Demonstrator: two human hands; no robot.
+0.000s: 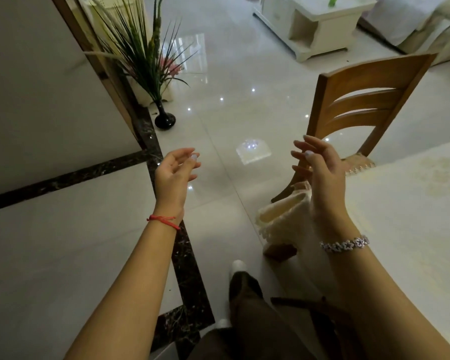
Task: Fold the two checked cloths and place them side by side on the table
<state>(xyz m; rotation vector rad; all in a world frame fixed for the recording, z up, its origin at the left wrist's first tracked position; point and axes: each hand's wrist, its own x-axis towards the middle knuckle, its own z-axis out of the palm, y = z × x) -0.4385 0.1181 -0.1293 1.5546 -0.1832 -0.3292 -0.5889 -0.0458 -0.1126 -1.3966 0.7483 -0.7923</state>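
No checked cloth shows in the head view. My left hand is raised over the shiny tiled floor, palm turned inward, fingers loosely curled and apart, holding nothing. My right hand is raised at the same height in front of the chair, fingers spread, also empty. A red string circles my left wrist and a sparkly bracelet my right wrist. The table, covered with a cream patterned cloth, lies at the right, just beyond my right forearm.
A wooden chair stands past the table's corner, with a cream lace cover hanging below my right hand. A black vase with a spiky plant stands on the floor at left. A white low cabinet sits far back.
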